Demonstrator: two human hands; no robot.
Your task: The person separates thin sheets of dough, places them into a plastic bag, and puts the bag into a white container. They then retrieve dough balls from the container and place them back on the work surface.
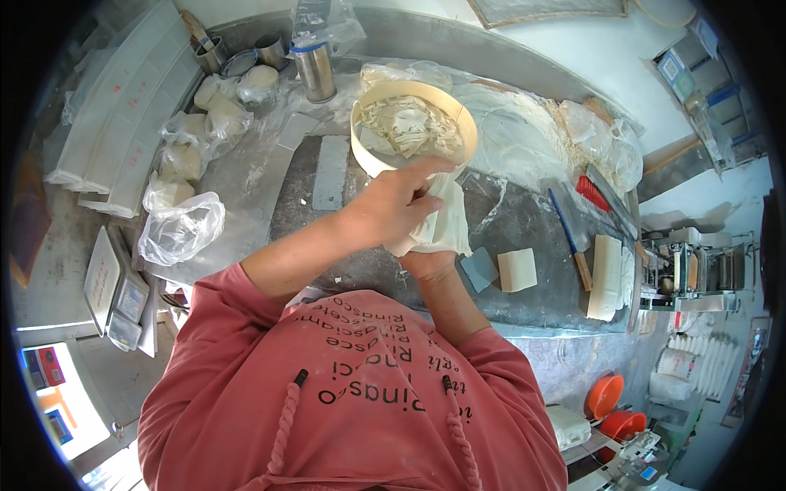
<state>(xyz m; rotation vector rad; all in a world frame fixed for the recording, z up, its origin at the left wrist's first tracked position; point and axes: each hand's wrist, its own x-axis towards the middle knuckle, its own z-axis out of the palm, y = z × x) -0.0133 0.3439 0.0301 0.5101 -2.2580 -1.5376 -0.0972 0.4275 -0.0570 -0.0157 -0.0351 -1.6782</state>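
Observation:
Pale, thin dough sheets drape over my right hand, which grips them from below; most of its fingers are hidden under them. Above them reaches my left hand. Its index finger stretches out towards the round sieve, and the other fingers bend with a gap from it. I see nothing clearly held in that hand. Crumpled dough strips lie inside the sieve, just beyond my hands. To the right of my right hand sit a blue-grey scraper and a pale square block, perhaps stacked dough sheets.
A long pale block, a wooden-handled knife and a red brush lie on the right. White flour covers the back. Plastic bags and a metal canister stand left. A scale sits beside the table.

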